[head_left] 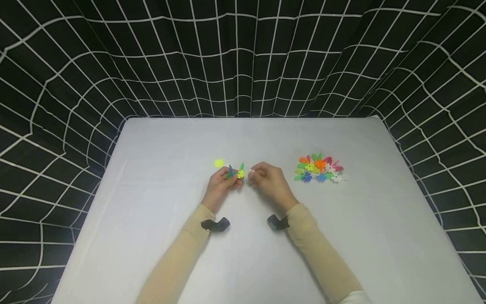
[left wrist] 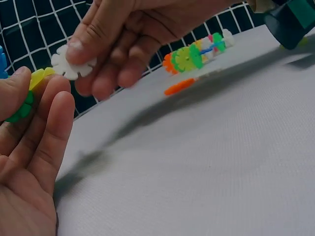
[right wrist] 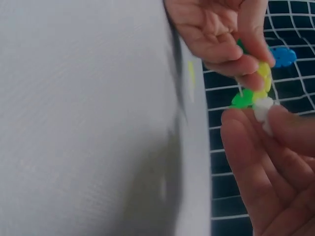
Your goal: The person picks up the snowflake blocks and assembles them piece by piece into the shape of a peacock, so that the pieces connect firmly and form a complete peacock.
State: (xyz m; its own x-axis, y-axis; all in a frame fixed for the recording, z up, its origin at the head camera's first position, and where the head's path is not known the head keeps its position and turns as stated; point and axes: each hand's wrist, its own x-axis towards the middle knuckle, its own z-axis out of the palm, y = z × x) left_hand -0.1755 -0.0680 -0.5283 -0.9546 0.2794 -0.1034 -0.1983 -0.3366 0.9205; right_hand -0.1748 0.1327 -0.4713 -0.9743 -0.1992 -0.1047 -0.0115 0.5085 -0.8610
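My left hand (head_left: 220, 184) pinches a joined cluster of plastic snowflake discs between thumb and fingers. In the cluster show a yellow disc (right wrist: 264, 78), a blue disc (right wrist: 284, 57) and green discs (right wrist: 242, 99). A white notched disc (left wrist: 66, 69) is pinched between the thumb and fingers of my right hand (head_left: 272, 181). In both wrist views the white disc's rim is right at the edge of the yellow one. The fingers of my left hand hide part of the cluster.
A heap of snowflake discs (head_left: 320, 165) in mixed colours lies on the white table (head_left: 171, 147) to the right of my hands. One yellow disc (head_left: 219, 163) lies flat just beyond my left hand. Black cloth with a white grid (head_left: 243, 63) hangs around the table.
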